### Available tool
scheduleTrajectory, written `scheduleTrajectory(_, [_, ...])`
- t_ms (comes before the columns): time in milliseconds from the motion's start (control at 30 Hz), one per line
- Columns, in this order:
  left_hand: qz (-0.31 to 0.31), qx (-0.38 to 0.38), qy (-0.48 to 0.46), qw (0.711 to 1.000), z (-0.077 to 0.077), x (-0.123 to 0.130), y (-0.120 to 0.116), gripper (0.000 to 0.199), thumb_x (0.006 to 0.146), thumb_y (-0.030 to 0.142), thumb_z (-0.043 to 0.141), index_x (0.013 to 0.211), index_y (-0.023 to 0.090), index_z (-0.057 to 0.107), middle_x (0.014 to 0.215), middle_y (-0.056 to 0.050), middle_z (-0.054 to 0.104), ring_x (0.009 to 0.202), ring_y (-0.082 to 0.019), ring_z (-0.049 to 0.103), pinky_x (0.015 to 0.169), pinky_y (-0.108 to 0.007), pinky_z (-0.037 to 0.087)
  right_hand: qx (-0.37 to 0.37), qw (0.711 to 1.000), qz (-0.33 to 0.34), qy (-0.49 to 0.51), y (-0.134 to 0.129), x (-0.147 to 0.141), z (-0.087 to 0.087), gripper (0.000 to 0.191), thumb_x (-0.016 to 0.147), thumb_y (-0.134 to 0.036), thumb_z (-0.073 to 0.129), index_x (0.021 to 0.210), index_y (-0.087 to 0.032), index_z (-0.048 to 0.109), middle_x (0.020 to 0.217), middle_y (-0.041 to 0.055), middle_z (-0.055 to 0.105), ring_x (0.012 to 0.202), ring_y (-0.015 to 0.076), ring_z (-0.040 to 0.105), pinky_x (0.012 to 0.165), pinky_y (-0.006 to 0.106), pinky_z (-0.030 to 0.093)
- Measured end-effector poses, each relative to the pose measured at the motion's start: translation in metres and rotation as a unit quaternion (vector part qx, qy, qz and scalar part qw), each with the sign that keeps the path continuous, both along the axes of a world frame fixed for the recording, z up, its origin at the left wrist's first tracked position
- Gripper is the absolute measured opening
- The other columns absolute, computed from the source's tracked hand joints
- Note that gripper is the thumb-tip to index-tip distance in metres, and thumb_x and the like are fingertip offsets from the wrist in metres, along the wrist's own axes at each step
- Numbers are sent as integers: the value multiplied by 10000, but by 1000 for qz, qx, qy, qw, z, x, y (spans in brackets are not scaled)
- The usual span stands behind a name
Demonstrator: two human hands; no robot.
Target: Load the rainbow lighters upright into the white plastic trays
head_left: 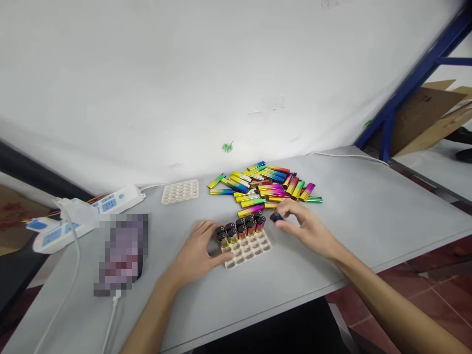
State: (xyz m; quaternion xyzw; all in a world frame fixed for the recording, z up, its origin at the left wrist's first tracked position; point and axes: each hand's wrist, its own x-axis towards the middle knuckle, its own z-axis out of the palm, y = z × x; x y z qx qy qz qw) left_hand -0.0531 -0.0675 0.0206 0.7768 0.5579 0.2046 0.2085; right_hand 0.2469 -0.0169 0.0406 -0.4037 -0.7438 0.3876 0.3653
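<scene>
A white tray (248, 250) with rows of oval holes lies on the table in front of me. Its far rows hold several upright lighters (242, 231) with black tops. My left hand (199, 253) grips the tray's left side, thumb resting on the near part and fingers beside the end lighters. Just right of the tray, my right hand (304, 226) pinches a lighter (276, 216) by the fingertips; its dark end shows and the rest is hidden by the fingers. Behind both hands lies a loose pile of shiny, multicoloured lighters (271, 189).
A second white tray (180, 191) with holes lies near the wall. At left are a white power strip (110, 201) and a pixelated phone-like device (125, 255) on a white cable (112, 314). A blue frame (387, 128) and cardboard boxes (424, 115) stand at right.
</scene>
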Motion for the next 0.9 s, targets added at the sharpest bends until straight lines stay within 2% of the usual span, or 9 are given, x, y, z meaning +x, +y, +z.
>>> scheduleTrajectory(67, [-20, 5, 5, 1000, 0, -2, -1, 632, 722, 630, 733, 1167, 208, 578, 1163, -83, 596, 1106, -295, 518, 954, -431, 445, 32, 999, 35, -25, -13, -6, 11, 218, 845, -445, 705, 931, -250, 661, 955, 44, 616, 883, 200, 559, 748, 327, 461])
scheduleTrajectory(167, [-44, 9, 11, 999, -1, -2, 0, 680, 667, 672, 752, 1138, 208, 591, 1170, -88, 586, 1095, -303, 505, 953, -440, 432, 24, 995, 84, -47, -28, -24, 24, 199, 861, -416, 697, 968, -249, 683, 884, 29, 635, 755, 164, 575, 662, 297, 480])
scheduleTrajectory(233, [-44, 10, 8, 999, -1, -1, 0, 697, 650, 669, 766, 1144, 209, 591, 1159, -81, 580, 1083, -297, 498, 945, -440, 428, 28, 993, 103, -60, -34, -39, 25, 205, 877, -391, 684, 1025, -249, 683, 905, 27, 654, 724, 146, 595, 644, 279, 495])
scheduleTrajectory(333, [-48, 6, 5, 999, 0, 1, 0, 644, 643, 649, 783, 1095, 226, 603, 1106, -52, 585, 1046, -281, 501, 919, -429, 429, 63, 986, 119, -98, -38, -63, 18, 191, 897, -321, 669, 1072, -244, 678, 977, 26, 675, 739, 129, 629, 660, 259, 501])
scheduleTrajectory(500, [-49, 4, -1, 999, 4, 1, -2, 468, 713, 582, 766, 968, 229, 595, 1004, -30, 582, 979, -256, 499, 852, -401, 431, 159, 961, 72, -216, -42, -86, 5, 174, 922, -324, 637, 1064, -230, 674, 934, 6, 691, 704, 131, 637, 564, 258, 408])
scheduleTrajectory(667, [-59, 24, -1, 998, 7, 2, -2, 306, 806, 468, 702, 843, 213, 537, 926, -23, 566, 905, -235, 493, 807, -389, 427, 230, 925, 60, -295, -48, -96, 14, 132, 938, -303, 613, 1013, -219, 681, 901, 4, 695, 695, 144, 642, 503, 282, 285])
scheduleTrajectory(800, [-55, 36, 10, 998, 6, 1, -2, 213, 806, 324, 676, 785, 212, 496, 920, -33, 564, 895, -239, 496, 800, -397, 426, 250, 910, 54, -327, -50, -105, 20, 125, 946, -282, 589, 944, -190, 672, 876, 17, 691, 673, 150, 641, 484, 298, 226])
scheduleTrajectory(900, [-47, 37, 13, 998, 4, 1, -1, 210, 789, 289, 684, 775, 213, 488, 906, -33, 565, 887, -240, 501, 791, -397, 431, 242, 913, 41, -326, -52, -107, 19, 121, 929, -287, 613, 987, -189, 653, 879, 16, 705, 677, 156, 654, 482, 295, 222])
